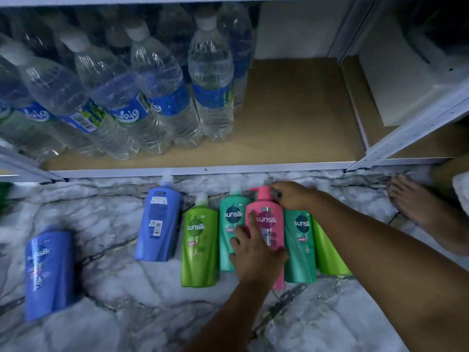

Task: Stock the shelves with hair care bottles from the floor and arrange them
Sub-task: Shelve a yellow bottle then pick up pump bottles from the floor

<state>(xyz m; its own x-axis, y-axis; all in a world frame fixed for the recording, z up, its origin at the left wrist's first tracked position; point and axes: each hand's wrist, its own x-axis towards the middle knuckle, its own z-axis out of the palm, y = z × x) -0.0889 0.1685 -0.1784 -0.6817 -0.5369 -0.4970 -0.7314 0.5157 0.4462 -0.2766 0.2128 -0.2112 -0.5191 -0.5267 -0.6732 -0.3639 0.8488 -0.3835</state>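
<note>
**Pink Sunsilk bottle gripped at both ends**

The pink pump bottle (266, 219) lies on the marble floor (114, 295) among green ones, long axis running toward the shelf (291, 118), pump end nearest it. The left hand (256, 255) curls its fingers (251, 219) over the body; the right hand (291, 195) clasps the pump. Water bottles (157, 80) stand on the shelf.

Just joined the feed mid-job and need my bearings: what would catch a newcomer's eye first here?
First, the pink bottle lying on the marble floor amid a row of green and teal bottles, with the left hand on its body and the right hand at its pump end. Next, the clear water bottles crowding the left of the bottom shelf, whose right half is bare. Two blue bottles lie further left on the floor.
</note>
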